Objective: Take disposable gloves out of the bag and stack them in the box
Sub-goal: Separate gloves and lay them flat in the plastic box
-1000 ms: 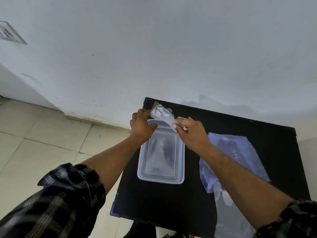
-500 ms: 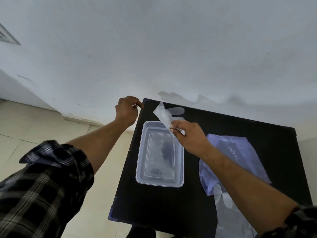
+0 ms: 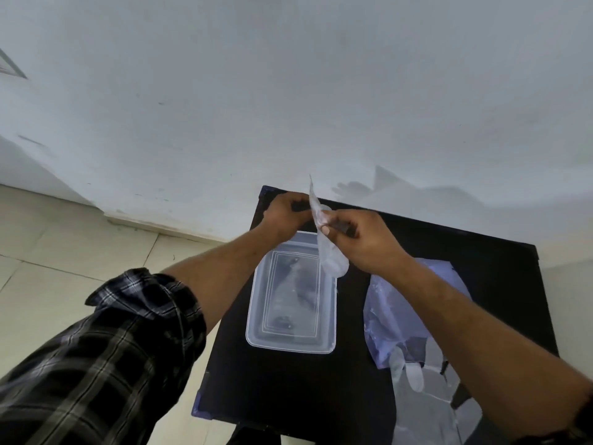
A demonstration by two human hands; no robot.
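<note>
Both hands, left (image 3: pixel 284 213) and right (image 3: pixel 359 239), pinch one glove (image 3: pixel 330 258); its limp tail below the grip could drape outside the box (image 3: pixel 290 345)

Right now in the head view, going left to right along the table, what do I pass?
Plaid sleeve → clear rectangular plastic box → pale purple plastic bag with loose clear gloves spilling from it.
</note>
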